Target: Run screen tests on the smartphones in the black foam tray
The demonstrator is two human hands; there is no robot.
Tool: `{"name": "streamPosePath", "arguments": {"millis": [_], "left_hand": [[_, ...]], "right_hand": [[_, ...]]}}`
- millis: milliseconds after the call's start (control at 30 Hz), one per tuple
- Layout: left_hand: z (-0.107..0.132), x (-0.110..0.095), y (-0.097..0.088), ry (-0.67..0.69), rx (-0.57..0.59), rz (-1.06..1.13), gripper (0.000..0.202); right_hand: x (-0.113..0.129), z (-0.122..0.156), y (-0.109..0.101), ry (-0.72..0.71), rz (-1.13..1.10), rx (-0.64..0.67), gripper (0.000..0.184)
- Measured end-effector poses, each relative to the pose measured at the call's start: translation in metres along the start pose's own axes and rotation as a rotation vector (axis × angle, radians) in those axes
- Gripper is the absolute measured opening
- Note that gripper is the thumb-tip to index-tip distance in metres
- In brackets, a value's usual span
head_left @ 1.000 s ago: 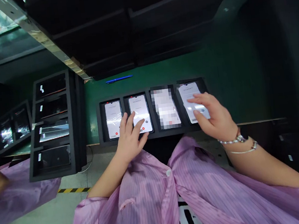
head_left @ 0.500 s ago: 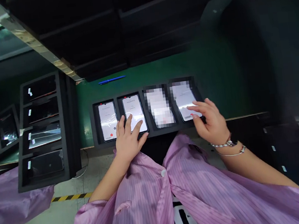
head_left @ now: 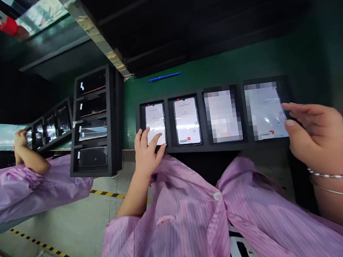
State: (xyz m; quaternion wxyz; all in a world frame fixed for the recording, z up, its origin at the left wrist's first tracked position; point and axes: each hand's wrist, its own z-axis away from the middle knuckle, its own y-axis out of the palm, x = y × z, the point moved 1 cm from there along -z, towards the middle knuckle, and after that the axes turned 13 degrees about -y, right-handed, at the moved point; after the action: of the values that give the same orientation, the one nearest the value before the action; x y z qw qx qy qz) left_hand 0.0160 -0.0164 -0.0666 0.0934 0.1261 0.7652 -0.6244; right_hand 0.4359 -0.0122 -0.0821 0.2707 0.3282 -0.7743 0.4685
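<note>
A black foam tray [head_left: 206,145] lies along the bench's front edge and holds several lit smartphones in separate compartments. Over the leftmost phone [head_left: 154,120], my left hand [head_left: 149,152] has its fingers spread, with fingertips on or just above the lower screen. The neighbouring phone [head_left: 186,120] shows a white screen with a red button. Further right, a third phone [head_left: 224,115] is partly pixelated. At the right edge of the rightmost phone [head_left: 266,112] is my right hand [head_left: 320,133], thumb and fingers apart; whether the thumb touches the phone I cannot tell.
A blue pen [head_left: 165,77] lies behind the tray on the green bench [head_left: 141,88]. To the left stands a stack of black trays [head_left: 113,123] with dark phones. Beyond it, a co-worker's hand [head_left: 20,140] is by another phone tray [head_left: 61,137]. Black boxes line the back.
The view has swung left. My left hand has gone from the second phone to the leftmost one. My right hand has moved from the rightmost phone's screen to its right edge.
</note>
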Motion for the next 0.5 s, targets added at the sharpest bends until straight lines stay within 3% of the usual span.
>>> {"name": "streamPosePath", "arguments": {"millis": [100, 167, 267, 300, 433, 500], "left_hand": [[-0.003, 0.003, 0.001, -0.031, 0.026, 0.002, 0.039], [-0.013, 0.008, -0.003, -0.081, 0.007, 0.025, 0.05], [-0.041, 0.019, -0.009, -0.191, 0.01, 0.018, 0.063], [-0.054, 0.022, -0.01, -0.227, 0.031, 0.005, 0.063], [-0.104, 0.03, -0.003, -0.317, 0.097, -0.028, 0.06], [-0.123, 0.029, 0.004, -0.338, 0.099, -0.033, 0.059]], "right_hand": [[-0.001, -0.011, 0.01, 0.057, -0.212, 0.064, 0.054], [-0.006, -0.02, 0.01, 0.138, -0.301, -0.009, 0.054], [-0.016, -0.035, 0.002, 0.377, -0.416, -0.2, 0.054], [-0.019, -0.039, 0.0, 0.456, -0.468, -0.185, 0.052], [-0.023, -0.048, 0.005, 0.633, -0.596, 0.22, 0.055], [-0.021, -0.049, 0.01, 0.644, -0.582, 0.291, 0.063]]}}
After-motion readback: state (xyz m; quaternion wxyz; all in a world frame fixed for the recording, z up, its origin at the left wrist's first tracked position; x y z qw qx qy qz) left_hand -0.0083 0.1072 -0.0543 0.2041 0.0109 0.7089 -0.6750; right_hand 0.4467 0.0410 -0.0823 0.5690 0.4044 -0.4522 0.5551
